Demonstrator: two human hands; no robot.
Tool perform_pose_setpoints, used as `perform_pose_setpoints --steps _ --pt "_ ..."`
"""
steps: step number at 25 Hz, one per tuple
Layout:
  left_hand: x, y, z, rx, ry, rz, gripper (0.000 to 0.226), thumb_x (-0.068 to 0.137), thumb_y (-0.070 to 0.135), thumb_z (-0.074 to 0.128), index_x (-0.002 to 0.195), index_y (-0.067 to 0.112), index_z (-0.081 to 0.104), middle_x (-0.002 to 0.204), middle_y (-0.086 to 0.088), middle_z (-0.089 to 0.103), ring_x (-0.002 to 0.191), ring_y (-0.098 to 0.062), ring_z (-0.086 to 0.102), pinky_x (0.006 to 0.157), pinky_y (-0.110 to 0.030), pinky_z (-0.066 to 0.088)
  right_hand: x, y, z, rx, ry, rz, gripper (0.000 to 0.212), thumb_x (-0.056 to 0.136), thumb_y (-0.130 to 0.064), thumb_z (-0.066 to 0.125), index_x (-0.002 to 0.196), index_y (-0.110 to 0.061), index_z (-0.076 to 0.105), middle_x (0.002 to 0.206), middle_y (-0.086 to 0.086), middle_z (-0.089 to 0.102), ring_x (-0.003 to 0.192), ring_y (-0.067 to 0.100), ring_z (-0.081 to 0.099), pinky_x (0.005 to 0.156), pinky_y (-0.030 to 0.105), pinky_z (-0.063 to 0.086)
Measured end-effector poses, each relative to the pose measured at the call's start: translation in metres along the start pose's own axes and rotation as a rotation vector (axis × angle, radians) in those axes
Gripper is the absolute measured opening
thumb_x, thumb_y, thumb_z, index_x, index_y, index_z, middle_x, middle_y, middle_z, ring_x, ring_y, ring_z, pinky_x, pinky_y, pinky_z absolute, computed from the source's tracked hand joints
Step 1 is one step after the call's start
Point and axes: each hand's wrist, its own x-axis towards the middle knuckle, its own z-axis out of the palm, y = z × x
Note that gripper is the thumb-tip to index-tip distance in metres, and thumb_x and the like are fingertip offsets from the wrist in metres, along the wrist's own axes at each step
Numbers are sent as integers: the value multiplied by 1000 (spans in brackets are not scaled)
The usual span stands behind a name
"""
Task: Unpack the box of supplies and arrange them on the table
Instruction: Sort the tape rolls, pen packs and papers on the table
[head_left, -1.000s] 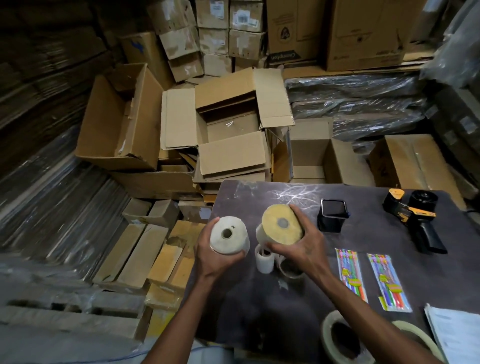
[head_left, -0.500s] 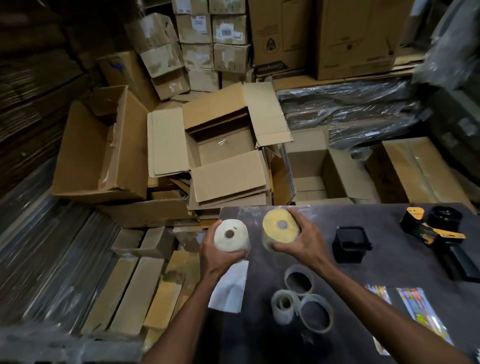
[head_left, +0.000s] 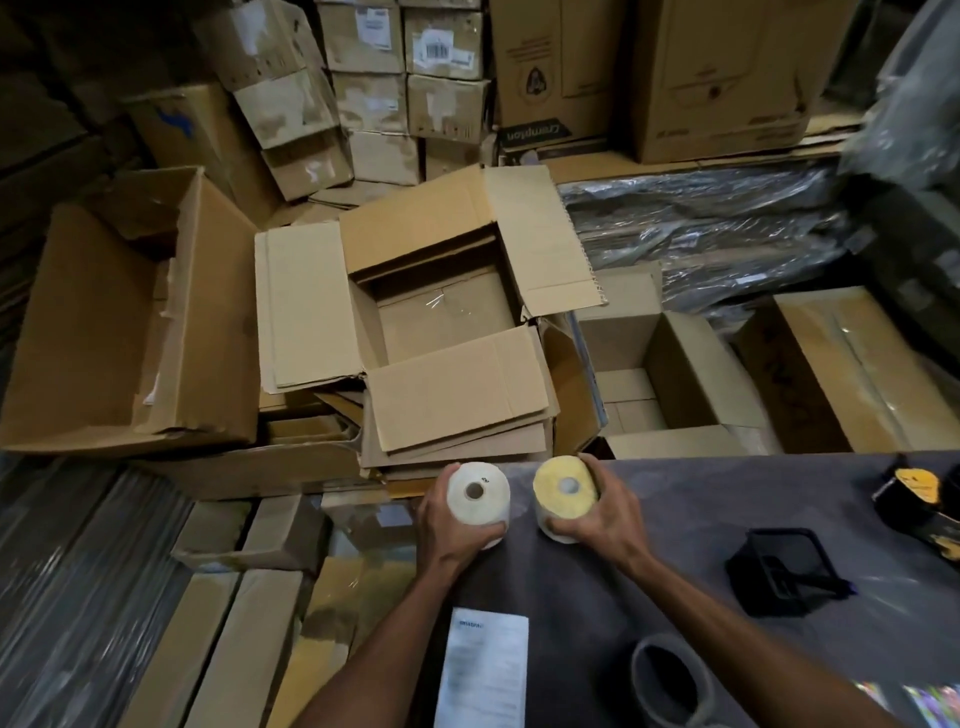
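The left hand (head_left: 451, 525) grips a white roll (head_left: 478, 499). The right hand (head_left: 602, 512) grips a yellow roll (head_left: 563, 493). Both rolls sit side by side at the bench (head_left: 701, 499) edge. The open box (head_left: 447, 332) lies at 12 o'clock.

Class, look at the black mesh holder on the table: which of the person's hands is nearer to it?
Right. The right hand, gripping the yellow roll, is just left of the black mesh holder; the left hand, holding the white roll, is farther left.

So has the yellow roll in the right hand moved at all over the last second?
Yes. The yellow roll has gone toward the table's far edge, away from the black holder that it was level with before.
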Motion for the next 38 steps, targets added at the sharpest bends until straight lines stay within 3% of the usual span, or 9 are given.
perform_pose_setpoints --steps 6,11,16,22,25,29,31,35,38 --pt "27 -12 23 -35 -37 -14 102 43 30 95 134 24 50 127 1 59 119 -21 54 93 -24 37 23 22 24 41 10 1 109 50 -60 90 142 -37 38 133 -11 53 117 5 51 101 30 48" --pt "29 -22 37 -70 3 -25 104 43 48 86 137 26 47 132 3 55 122 -17 51 99 -36 47 32 31 33 95 17 14 108 54 -54 93 145 -34 38 135 -14 52 119 -1 49 95 11 38" --pt "31 -29 37 -36 11 30 103 45 48 88 137 24 47 131 2 55 121 -17 53 97 -35 49 37 34 29 86 -23 1 109 56 -51 93 147 -32 37 136 -15 50 117 -14 46 95 3 34" --pt "30 -26 35 -19 -25 8 105 45 44 91 137 29 42 132 3 54 121 -19 53 97 -40 51 30 29 26 118 -22 17 107 57 -54 92 147 -37 37 136 -21 49 119 -20 42 99 9 38" --pt "31 -20 32 35 -95 -34 108 46 44 92 136 36 34 132 0 51 120 -23 52 94 -44 52 26 24 25 114 -7 37 102 57 -51 92 143 -39 39 131 -22 50 115 -21 44 95 5 36" --pt "26 -18 33 65 -113 -71 114 48 50 88 144 39 27 141 0 46 129 -25 46 99 -51 49 22 28 28 114 5 65 108 56 -58 90 148 -35 37 139 -14 52 125 2 49 104 25 44" --pt "23 -17 32 75 -127 -69 119 50 51 86 149 37 22 149 0 40 135 -26 41 105 -51 45 21 30 25 113 -31 68 110 58 -57 90 150 -36 34 143 -13 49 128 3 46 108 29 42" --pt "11 -16 24 82 -122 -31 122 56 45 87 155 23 18 153 -4 32 140 -28 35 110 -47 40 19 25 18 61 -148 97 120 64 -49 89 158 -33 16 154 -4 40 137 9 37 109 28 31" --pt "3 -13 18 107 -125 -8 117 52 56 73 153 24 22 149 -4 33 136 -27 38 105 -46 45 20 17 14 -9 -215 141 131 65 -40 89 159 -29 -2 156 5 37 142 27 37 113 40 33"
